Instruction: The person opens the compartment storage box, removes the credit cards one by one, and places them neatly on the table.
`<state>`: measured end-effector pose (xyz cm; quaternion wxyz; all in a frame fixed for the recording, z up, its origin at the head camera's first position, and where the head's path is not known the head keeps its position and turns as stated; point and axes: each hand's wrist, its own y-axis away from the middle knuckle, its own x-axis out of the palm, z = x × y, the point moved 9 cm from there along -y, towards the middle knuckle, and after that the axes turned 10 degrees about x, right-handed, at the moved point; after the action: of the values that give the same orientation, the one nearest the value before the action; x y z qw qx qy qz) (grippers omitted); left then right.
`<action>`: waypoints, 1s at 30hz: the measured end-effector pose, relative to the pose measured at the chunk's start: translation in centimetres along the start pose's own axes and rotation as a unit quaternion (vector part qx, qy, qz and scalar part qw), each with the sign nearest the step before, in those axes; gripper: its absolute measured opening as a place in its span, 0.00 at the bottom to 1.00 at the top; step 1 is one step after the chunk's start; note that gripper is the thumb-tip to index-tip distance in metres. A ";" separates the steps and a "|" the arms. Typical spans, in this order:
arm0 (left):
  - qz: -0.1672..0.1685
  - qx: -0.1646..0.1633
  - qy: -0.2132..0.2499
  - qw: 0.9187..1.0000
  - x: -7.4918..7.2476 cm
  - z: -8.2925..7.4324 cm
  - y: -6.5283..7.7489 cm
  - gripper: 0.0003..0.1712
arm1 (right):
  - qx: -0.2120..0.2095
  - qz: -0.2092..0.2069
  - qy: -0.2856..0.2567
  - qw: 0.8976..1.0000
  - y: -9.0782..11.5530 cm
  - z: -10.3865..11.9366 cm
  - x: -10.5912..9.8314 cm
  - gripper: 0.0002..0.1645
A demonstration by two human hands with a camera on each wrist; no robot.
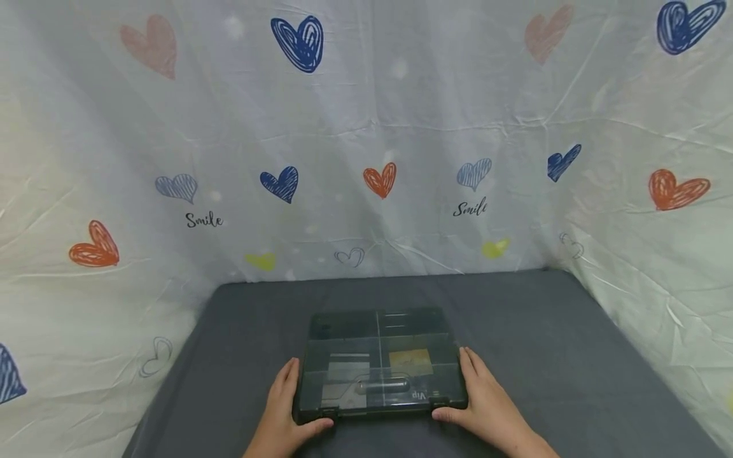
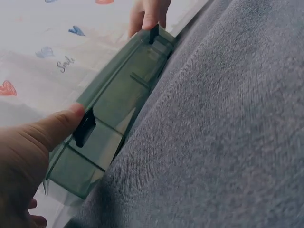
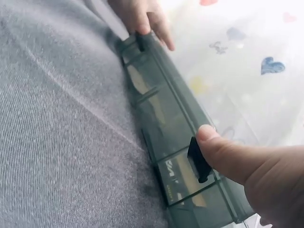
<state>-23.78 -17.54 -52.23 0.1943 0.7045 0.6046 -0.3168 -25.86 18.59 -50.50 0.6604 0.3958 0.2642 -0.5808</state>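
The grey cloth-covered table [image 1: 258, 324] spreads out under the fingers and beyond them on every side, and its weave should give the load above it some drag. On it, between the two sets of fingers, lies a see-through dark green box [image 1: 378, 343], flat and with its lid down; it looks like thin, stiff plastic, probably light, smooth enough to slide under dry skin, and liable to crack if squeezed hard at a corner. The left hand [image 1: 283, 410] and right hand [image 1: 487, 397] both grasp this box, fingers laid along its short side walls and thumbs brought round to its front face. That seems the right hold, since the walls look firmer than the broad lid. Inside, a pale card [image 1: 348, 369] sits nearer the left fingers and a yellowish card [image 1: 410, 361] nearer the right ones (loose, I suspect, so tilting could shift them). Smallest are the dark clasps, one at the left thumb's tip [image 2: 85, 129] and one at the right's [image 3: 198, 161]; they look like the most breakable parts, better pried gently than wrenched.
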 end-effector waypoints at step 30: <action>-0.024 -0.010 -0.052 0.998 0.4 1.3 -0.2 0.54 | -0.052 -0.126 0.131 0.982 0.5 0.3 0.1 0.78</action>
<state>-24.23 -18.04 -53.47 0.2247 0.6702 0.6140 -0.3513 -25.38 18.29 -50.31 0.5613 0.3976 0.4258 -0.5878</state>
